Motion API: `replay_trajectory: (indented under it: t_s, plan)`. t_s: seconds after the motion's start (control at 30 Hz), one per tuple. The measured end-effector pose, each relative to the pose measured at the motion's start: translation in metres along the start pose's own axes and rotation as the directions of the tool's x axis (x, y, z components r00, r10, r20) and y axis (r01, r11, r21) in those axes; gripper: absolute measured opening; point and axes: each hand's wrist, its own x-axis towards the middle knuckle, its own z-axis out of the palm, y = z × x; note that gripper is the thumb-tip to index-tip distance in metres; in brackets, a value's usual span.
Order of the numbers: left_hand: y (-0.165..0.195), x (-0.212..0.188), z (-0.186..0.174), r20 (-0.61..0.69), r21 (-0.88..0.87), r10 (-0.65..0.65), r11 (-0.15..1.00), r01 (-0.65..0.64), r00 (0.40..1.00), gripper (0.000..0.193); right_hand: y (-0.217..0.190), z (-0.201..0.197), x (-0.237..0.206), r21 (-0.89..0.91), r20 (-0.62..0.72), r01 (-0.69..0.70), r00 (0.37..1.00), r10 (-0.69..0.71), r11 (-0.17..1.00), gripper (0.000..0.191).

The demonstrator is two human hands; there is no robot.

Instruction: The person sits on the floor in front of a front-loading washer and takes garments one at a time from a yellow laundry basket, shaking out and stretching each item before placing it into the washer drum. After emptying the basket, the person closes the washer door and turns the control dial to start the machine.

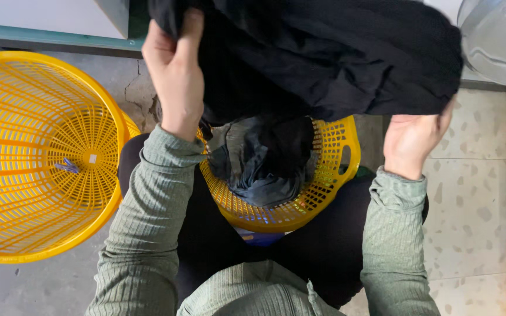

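Obs. Left hand (174, 76) is clenched on a bunched fold of the black garment (335, 58), thumb on the near face, fingers wrapped behind the cloth. Right hand (414, 140) grips the opposite lower edge; its fingertips are tucked under the fabric, so the closure is only partly visible, but the cloth clearly hangs from it. The garment spans from one set of fingers to the other, held up above the small yellow basket (335, 169), which sits between the person's knees.

Handling, judged: soft, limp cloth that sags and folds between the two grips. No stiffness, not fragile, little slip. It looks thick and possibly damp, so moderately heavy for a garment; I cannot tell dampness for certain. Best hold appears to be at edges or seams, pinching a gathered fold as the left fingers do now, since flat single layers would slide out.

Surroundings: below the fingers, grey-blue clothing (253, 169) fills the small basket. Outward of the left fingers, a large yellow slatted basket (42, 152) holds a blue clothes peg (65, 167). Beyond the right fingers, a grey rounded tub (496, 41). Speckled tile floor (475, 193) beneath.

Obstructions: the hanging cloth hides most of the basket contents; the basket handle lies close under the drape and could snag it.
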Motion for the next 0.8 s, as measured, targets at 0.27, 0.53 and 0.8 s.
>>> replay_trajectory:
  t_s: [0.27, 0.53, 0.8]
  plan:
    - [0.008, -0.017, 0.045, 0.229, 0.594, -0.169, 0.804, 0.0, 0.959, 0.027, 0.013, -0.032, -0.003, -0.606, -0.032, -0.207, 0.971, 0.236, 0.768, 0.03]
    - [0.02, -0.003, 0.028, 0.157, 0.588, -0.226, 0.803, 0.093, 0.961, 0.03, -0.016, -0.109, 0.004, -0.309, -0.353, -0.242, 0.927, 0.126, 0.92, 0.008]
    - [0.015, -0.014, 0.031, 0.212, 0.68, -0.052, 0.725, -0.11, 0.976, 0.024, -0.022, -0.098, 0.003, -0.97, -0.226, -0.245, 0.894, 0.386, -0.002, 0.053]
